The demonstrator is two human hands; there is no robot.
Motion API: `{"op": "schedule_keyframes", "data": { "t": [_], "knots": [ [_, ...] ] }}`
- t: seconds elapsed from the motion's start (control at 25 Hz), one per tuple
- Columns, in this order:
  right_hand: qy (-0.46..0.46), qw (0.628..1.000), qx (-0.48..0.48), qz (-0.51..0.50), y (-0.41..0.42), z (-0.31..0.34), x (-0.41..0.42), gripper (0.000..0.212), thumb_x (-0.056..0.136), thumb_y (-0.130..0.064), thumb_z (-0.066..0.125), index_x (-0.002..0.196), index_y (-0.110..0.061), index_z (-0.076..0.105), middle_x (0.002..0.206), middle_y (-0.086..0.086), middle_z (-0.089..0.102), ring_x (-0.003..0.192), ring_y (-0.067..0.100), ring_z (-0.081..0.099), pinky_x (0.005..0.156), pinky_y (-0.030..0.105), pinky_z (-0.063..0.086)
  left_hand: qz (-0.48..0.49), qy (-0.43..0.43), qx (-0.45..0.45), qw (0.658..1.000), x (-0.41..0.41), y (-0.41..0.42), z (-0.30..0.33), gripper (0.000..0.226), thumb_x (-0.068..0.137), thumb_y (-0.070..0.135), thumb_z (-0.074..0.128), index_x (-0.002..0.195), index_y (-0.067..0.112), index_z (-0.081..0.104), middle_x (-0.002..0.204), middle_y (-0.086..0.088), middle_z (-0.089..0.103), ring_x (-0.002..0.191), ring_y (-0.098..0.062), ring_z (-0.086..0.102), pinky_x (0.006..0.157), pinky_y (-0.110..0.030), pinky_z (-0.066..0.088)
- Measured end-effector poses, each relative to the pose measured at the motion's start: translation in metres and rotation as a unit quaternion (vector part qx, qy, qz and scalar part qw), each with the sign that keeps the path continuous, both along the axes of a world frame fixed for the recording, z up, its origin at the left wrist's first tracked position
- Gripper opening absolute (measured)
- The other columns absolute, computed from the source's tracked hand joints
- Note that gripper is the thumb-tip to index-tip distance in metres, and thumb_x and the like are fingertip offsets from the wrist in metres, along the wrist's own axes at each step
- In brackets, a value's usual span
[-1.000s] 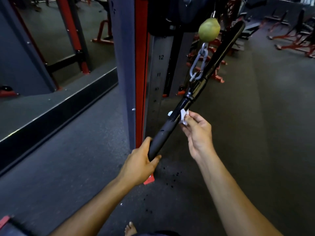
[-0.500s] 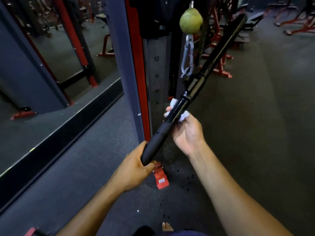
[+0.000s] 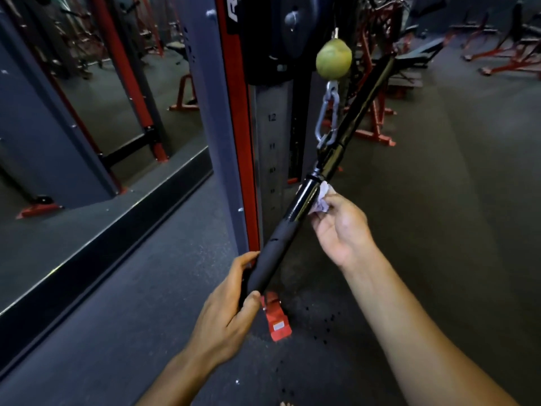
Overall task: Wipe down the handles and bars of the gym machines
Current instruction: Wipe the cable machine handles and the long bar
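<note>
A long black cable bar (image 3: 301, 200) slants from lower left to upper right, hung at its middle from a silver carabiner (image 3: 326, 124) under a green stopper ball (image 3: 333, 60). My left hand (image 3: 228, 312) grips the bar's lower rubber end. My right hand (image 3: 339, 224) pinches a small crumpled white wipe (image 3: 322, 199) and holds it against the glossy part of the bar, just below the centre collar. The bar's far end reaches up toward the benches at the back.
The grey and red upright (image 3: 234, 127) of the cable machine, with its numbered weight stack (image 3: 272, 148), stands right behind the bar. A wall mirror (image 3: 87, 112) fills the left. A red foot bracket (image 3: 276, 317) sits on the dark rubber floor; red benches (image 3: 497, 60) stand at far right.
My right hand has come out from around the bar to its right side, the wipe a little higher by the collar. The view has shifted slightly; my left hand keeps its grip.
</note>
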State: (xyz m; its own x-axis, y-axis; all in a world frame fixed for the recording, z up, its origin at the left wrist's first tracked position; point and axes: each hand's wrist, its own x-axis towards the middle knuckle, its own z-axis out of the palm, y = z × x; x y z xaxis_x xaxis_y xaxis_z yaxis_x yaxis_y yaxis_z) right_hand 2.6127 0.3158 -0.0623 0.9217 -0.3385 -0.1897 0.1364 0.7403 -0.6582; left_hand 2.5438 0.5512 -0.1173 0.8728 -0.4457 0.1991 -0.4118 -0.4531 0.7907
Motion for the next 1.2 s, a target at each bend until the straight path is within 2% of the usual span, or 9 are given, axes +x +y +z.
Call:
{"op": "schedule_keyframes", "data": {
  "t": [0.08,0.2,0.36,0.48,0.84,0.92,1.0,1.12,1.2],
  "knots": [
    [0.009,0.999,-0.05,-0.016,0.021,-0.003,-0.007,0.035,0.096,0.008,0.037,0.119,0.004,0.063,0.106,0.018,0.063,0.092,0.024,0.06,0.083,0.028,0.054,-0.021,0.03,-0.026,0.999,0.002,0.003,-0.004,0.054,0.089,0.04,0.043,0.141,0.05,0.034,0.117,0.021,0.055,0.09,-0.007,0.06,0.073,-0.021,0.042],
    [0.019,0.994,-0.099,-0.034,0.048,-0.011,-0.028,0.028,0.105,-0.001,0.041,0.097,-0.01,0.066,0.097,0.006,0.068,0.097,0.017,0.062,0.096,0.031,0.052,-0.042,0.076,-0.026,0.996,0.004,0.012,-0.012,0.054,0.098,0.042,0.045,0.148,0.057,0.029,0.115,0.022,0.052,0.093,0.0,0.058,0.08,-0.023,0.044],
    [0.01,0.996,-0.079,-0.039,0.026,0.001,-0.023,0.029,0.104,0.003,0.043,0.09,-0.009,0.065,0.075,0.0,0.07,0.071,0.009,0.064,0.078,0.025,0.058,-0.042,0.05,-0.027,0.998,0.01,0.017,-0.02,0.061,0.097,0.057,0.053,0.154,0.052,0.033,0.118,0.015,0.048,0.099,-0.017,0.06,0.083,-0.035,0.056],
    [0.004,0.995,-0.052,-0.09,0.003,0.017,-0.004,0.024,0.104,0.005,0.042,0.1,-0.003,0.065,0.08,0.006,0.064,0.064,0.009,0.056,0.072,0.023,0.058,0.003,0.03,-0.03,0.999,0.013,0.011,-0.025,0.064,0.089,0.063,0.063,0.149,0.048,0.046,0.109,0.014,0.053,0.093,-0.018,0.064,0.082,-0.041,0.058],
    [0.05,0.963,-0.265,-0.007,0.026,-0.033,-0.042,0.025,0.102,0.001,0.05,0.105,-0.01,0.073,0.095,0.002,0.075,0.085,0.007,0.068,0.08,0.028,0.057,0.028,0.093,-0.094,0.991,0.012,-0.005,-0.034,0.064,0.076,0.043,0.081,0.135,0.048,0.059,0.108,0.02,0.064,0.095,-0.016,0.071,0.084,-0.039,0.062],
    [0.0,0.904,-0.417,-0.092,0.0,-0.028,-0.042,0.026,0.098,0.004,0.056,0.112,-0.008,0.074,0.101,-0.002,0.076,0.092,0.004,0.069,0.087,0.032,0.056,0.028,0.106,-0.093,0.99,0.012,-0.007,-0.037,0.065,0.075,0.043,0.083,0.136,0.047,0.061,0.112,0.023,0.065,0.097,-0.017,0.071,0.085,-0.04,0.062],
    [-0.078,0.759,-0.615,-0.2,-0.023,-0.021,-0.042,0.033,0.094,0.007,0.057,0.121,-0.006,0.072,0.119,0.0,0.073,0.114,0.009,0.067,0.103,0.033,0.051,0.039,0.106,-0.098,0.989,0.011,-0.01,-0.038,0.066,0.074,0.044,0.085,0.136,0.048,0.062,0.112,0.023,0.067,0.097,-0.014,0.071,0.085,-0.034,0.062],
    [-0.236,0.521,-0.796,-0.198,-0.036,-0.013,-0.027,0.035,0.095,0.01,0.054,0.126,0.001,0.068,0.134,0.01,0.065,0.134,0.026,0.054,0.113,0.041,0.043,0.068,0.095,-0.084,0.99,0.009,-0.01,-0.041,0.052,0.073,0.051,0.084,0.123,0.049,0.068,0.103,0.017,0.074,0.087,-0.007,0.073,0.078,-0.027,0.061],
    [-0.244,0.46,-0.837,-0.169,-0.038,-0.019,-0.012,0.034,0.097,0.009,0.053,0.128,0.002,0.066,0.137,0.012,0.063,0.137,0.03,0.051,0.112,0.047,0.044,0.1,0.134,-0.119,0.979,0.001,-0.014,-0.045,0.04,0.073,0.051,0.081,0.111,0.042,0.072,0.087,0.007,0.077,0.07,-0.014,0.075,0.07,-0.038,0.064]
  ]
}}
